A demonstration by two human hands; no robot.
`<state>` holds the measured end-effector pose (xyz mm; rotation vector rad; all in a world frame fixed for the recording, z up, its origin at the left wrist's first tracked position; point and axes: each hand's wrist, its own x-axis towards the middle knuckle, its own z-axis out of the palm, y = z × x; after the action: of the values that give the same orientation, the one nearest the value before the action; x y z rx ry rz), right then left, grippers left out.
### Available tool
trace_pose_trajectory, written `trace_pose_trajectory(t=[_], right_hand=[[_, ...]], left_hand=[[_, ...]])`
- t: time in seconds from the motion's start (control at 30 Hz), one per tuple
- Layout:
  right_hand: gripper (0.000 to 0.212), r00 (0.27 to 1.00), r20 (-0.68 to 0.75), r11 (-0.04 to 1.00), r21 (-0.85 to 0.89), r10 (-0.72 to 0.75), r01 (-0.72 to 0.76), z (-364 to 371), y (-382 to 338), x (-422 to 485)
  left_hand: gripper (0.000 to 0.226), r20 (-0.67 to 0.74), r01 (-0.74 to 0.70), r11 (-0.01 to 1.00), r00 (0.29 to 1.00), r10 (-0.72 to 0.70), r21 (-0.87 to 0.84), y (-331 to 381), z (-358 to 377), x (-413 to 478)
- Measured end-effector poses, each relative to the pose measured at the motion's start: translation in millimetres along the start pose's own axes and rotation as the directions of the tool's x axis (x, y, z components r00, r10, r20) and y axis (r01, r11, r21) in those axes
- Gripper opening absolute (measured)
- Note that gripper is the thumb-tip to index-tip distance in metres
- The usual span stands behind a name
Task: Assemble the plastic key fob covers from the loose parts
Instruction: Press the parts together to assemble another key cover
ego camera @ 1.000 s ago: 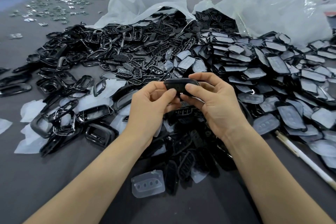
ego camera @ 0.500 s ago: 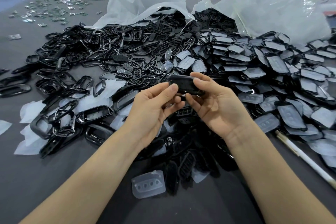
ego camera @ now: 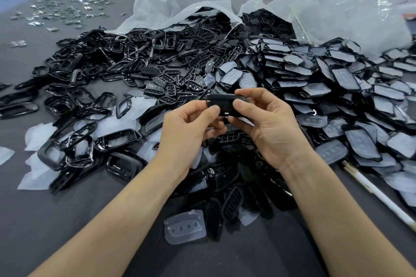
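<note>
A black key fob cover (ego camera: 222, 103) is held above the table between both hands. My left hand (ego camera: 189, 130) pinches its left end with thumb and curled fingers. My right hand (ego camera: 267, 123) grips its right end, thumb on top and fingers curled beneath. Under and behind the hands lie heaps of loose parts: black frames (ego camera: 117, 139) at the left, black button plates (ego camera: 175, 87) in the middle, and film-covered back shells (ego camera: 337, 87) at the right.
A translucent button pad (ego camera: 184, 227) lies near the front on the grey table (ego camera: 45, 220). Two open plastic bags (ego camera: 184, 0) spill parts at the back. Small shiny metal pieces (ego camera: 58, 11) are scattered far left. A white stick (ego camera: 380, 198) lies at the right.
The hands have turned the cover slightly and shifted their grip on it; it stays at about the same height over the pile.
</note>
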<state>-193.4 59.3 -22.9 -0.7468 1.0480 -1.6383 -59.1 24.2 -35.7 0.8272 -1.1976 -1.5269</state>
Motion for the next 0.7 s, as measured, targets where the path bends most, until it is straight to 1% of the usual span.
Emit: trace_pose_trajectory(t=[0.07,0.13,0.2,0.23,0.27,0.3,0.33,0.37,0.43,0.47,0.5,0.57,0.6,0.63,0.67,0.7], right_hand=[[0.015,0.999,0.024,1.0,-0.008,-0.024,0.024,0.2,0.2,-0.6],[0.015,1.0,0.025,1.0,0.012,-0.009,0.009,0.2,0.5,-0.5],[0.012,0.999,0.002,0.996,0.085,0.035,-0.035,-0.3,0.5,0.6],[0.01,0.998,-0.014,0.989,0.132,0.064,-0.062,-0.4,0.4,1.1],[0.009,0.995,-0.028,0.981,0.173,0.099,-0.093,0.0,0.3,1.6],[0.011,0.99,-0.034,0.971,0.204,0.135,-0.125,1.1,-0.4,1.7],[0.014,0.986,-0.031,0.963,0.22,0.165,-0.155,2.5,-1.5,1.2],[0.015,0.983,-0.02,0.959,0.221,0.185,-0.176,3.8,-2.5,0.3],[0.015,0.982,0.005,0.965,0.183,0.19,-0.188,5.5,-3.7,-1.7],[0.013,0.985,0.009,0.974,0.144,0.174,-0.173,5.6,-4.5,-2.6],[0.014,0.99,0.005,0.985,0.102,0.143,-0.142,5.4,-5.3,-3.3],[0.027,0.999,-0.023,0.999,0.008,0.044,-0.044,3.0,-6.0,-3.5],[0.029,0.999,-0.032,0.999,-0.049,-0.011,0.009,2.4,-6.3,-3.8],[0.025,0.997,-0.032,0.992,-0.109,-0.064,0.06,2.5,-6.5,-4.3],[0.018,0.994,-0.027,0.981,-0.163,-0.109,0.104,2.7,-6.1,-4.9],[0.013,0.989,-0.024,0.97,-0.199,-0.145,0.137,3.1,-5.2,-5.7]], left_hand=[[0.014,-0.002,-0.012,1.0,1.0,0.012,0.012,0.1,0.2,0.0],[0.015,0.001,-0.037,0.999,0.999,0.037,0.015,-0.1,1.0,0.1],[0.017,-0.007,-0.12,0.99,0.993,0.121,0.072,-0.2,1.5,-1.2],[0.018,-0.019,-0.201,0.965,0.978,0.207,0.167,-1.3,0.5,-1.6],[0.02,-0.019,-0.302,0.903,0.946,0.323,0.304,-2.1,-1.0,-1.9],[0.021,0.011,-0.401,0.801,0.896,0.443,0.444,-2.5,-2.5,-2.1],[0.021,0.059,-0.487,0.685,0.835,0.548,0.542,-2.7,-3.5,-2.3],[0.02,0.11,-0.558,0.578,0.769,0.63,0.595,-3.1,-4.2,-2.4],[0.02,0.205,-0.652,0.409,0.657,0.726,0.639,-5.7,-5.1,-2.2],[0.02,0.237,-0.673,0.358,0.624,0.745,0.647,-6.5,-4.7,-2.2],[0.021,0.259,-0.685,0.329,0.607,0.751,0.65,-7.1,-4.5,-2.0],[0.023,0.273,-0.692,0.319,0.602,0.75,0.648,-6.8,-4.6,-2.6],[0.024,0.259,-0.684,0.35,0.621,0.739,0.64,-5.4,-5.1,-3.2],[0.025,0.22,-0.657,0.423,0.668,0.711,0.624,-3.3,-4.8,-4.3],[0.026,0.16,-0.601,0.533,0.739,0.654,0.595,-1.6,-4.5,-5.8],[0.027,0.103,-0.522,0.649,0.816,0.568,0.553,-1.3,-3.9,-7.2]])
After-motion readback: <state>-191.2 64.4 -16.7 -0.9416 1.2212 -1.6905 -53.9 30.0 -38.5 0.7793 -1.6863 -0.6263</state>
